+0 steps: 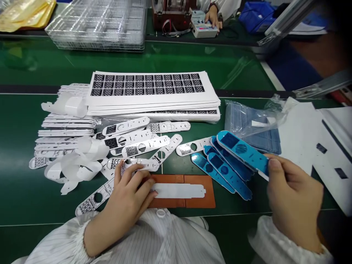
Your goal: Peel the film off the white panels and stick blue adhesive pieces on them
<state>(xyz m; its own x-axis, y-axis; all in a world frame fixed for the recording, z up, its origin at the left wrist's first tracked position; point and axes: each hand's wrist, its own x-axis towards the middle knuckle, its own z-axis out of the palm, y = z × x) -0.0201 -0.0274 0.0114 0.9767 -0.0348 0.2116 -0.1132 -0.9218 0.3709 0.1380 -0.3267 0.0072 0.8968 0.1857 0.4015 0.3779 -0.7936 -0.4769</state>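
Note:
My right hand (295, 194) pinches the near end of a long blue panel (240, 148) with rounded ends, tilted above several similar blue panels (216, 172) that lie fanned out on the green table. At the front, my left hand (128, 200) lies with fingers spread over the left end of an orange-brown fixture (207, 183) and some white printed strips. In the fixture rests a flat whitish strip (181, 190), its left end hidden by my fingers. Several white strips with black markings and round holes (144, 146) are strewn beyond that hand.
Sheets of black digit labels (154, 101) are stacked behind the strips. Bundled white strips (66, 126) and peeled backing film (74, 168) lie left. A plastic bag of blue-grey pieces (250, 124) and white sheets (298, 132) lie right. Across the table, another person's hand (212, 16) touches a small control box (203, 27).

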